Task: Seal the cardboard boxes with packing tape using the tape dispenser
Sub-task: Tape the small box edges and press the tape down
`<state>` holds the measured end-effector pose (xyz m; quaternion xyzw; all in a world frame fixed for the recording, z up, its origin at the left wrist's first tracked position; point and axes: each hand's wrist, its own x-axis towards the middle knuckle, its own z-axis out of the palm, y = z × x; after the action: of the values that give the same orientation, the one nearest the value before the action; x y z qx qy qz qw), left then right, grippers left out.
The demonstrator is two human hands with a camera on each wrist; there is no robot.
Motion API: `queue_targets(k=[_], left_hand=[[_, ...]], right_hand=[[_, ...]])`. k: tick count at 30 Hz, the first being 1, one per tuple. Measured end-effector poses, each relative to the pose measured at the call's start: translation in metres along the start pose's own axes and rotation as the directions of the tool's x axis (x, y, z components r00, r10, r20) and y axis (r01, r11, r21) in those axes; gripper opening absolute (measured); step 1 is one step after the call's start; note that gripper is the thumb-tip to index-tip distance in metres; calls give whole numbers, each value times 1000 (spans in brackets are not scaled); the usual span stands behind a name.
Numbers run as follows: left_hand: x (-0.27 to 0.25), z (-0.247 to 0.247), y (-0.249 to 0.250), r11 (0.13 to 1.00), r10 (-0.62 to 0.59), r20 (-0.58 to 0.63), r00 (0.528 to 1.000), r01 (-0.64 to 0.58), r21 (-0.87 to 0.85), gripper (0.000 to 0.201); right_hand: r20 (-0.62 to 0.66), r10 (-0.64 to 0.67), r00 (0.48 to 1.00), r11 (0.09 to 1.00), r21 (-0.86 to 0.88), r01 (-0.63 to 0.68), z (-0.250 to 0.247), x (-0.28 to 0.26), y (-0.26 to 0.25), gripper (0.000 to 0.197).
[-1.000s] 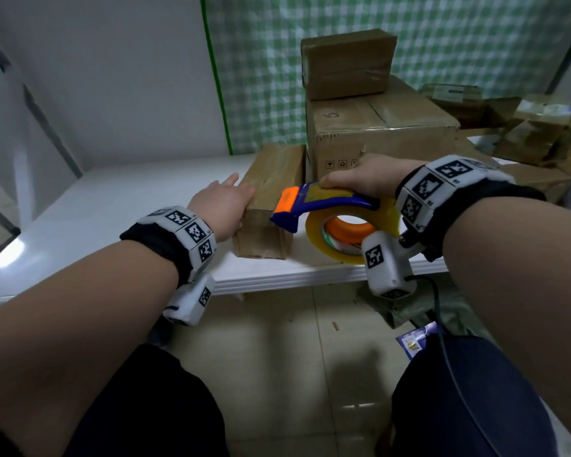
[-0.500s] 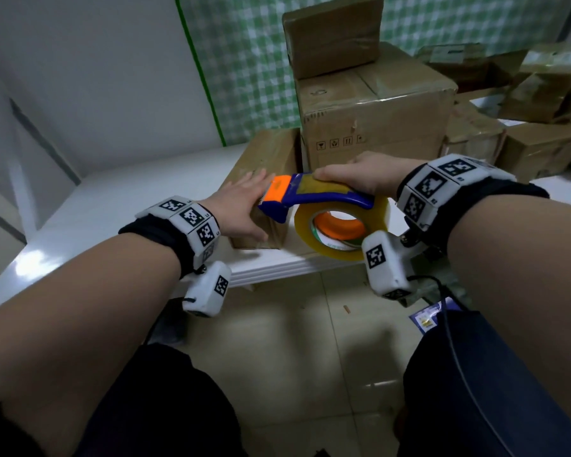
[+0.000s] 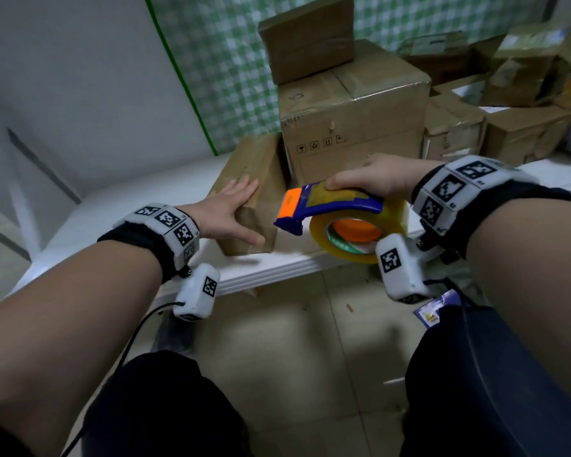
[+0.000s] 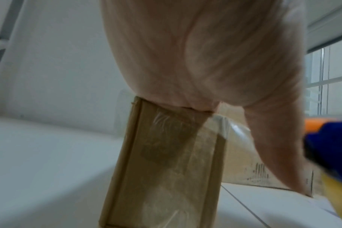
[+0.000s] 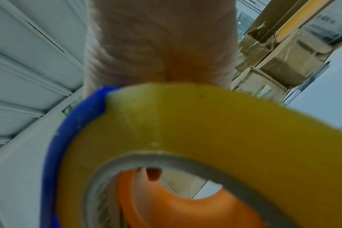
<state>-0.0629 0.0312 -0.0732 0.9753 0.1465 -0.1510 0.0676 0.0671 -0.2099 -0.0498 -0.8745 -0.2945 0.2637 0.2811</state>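
The person's knees (image 3: 165, 407) are showing at the bottom, above a tiled floor (image 3: 290, 351). Just past them, the right hand (image 3: 376, 179) is gripping the tape dispenser (image 3: 330, 206) from above, fingers curled over its blue handle, the yellowish roll (image 3: 356, 235) hanging beneath and the orange tip pointing left. The left hand (image 3: 228, 216) is lying flat with fingers spread wide on the small box (image 3: 257, 179), thumb running down its near end, where clear tape is shining. That box is sitting at the front edge of the white table (image 3: 112, 206), just left of the dispenser's tip. Behind it a big box (image 3: 353, 127) is carrying a smaller one (image 3: 307, 37), with more boxes (image 3: 521, 127) piling up to the right.
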Motion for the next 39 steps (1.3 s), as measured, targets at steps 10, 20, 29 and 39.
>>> queue_targets(k=[10, 20, 29, 39], left_hand=[[22, -3, 12, 973, -196, -42, 980, 189, -132, 61], [23, -3, 16, 978, -200, -49, 979, 196, -73, 71], [30, 0, 20, 971, -241, -128, 962, 239, -33, 78], [37, 2, 27, 953, -296, -156, 942, 302, 19, 92]], right_hand=[[96, -25, 995, 993, -117, 36, 18, 18, -30, 37], [216, -129, 968, 951, -249, 182, 16, 32, -47, 24], [256, -108, 961, 960, -226, 168, 17, 49, -47, 27], [215, -54, 975, 993, -96, 76, -1, 50, -44, 21]])
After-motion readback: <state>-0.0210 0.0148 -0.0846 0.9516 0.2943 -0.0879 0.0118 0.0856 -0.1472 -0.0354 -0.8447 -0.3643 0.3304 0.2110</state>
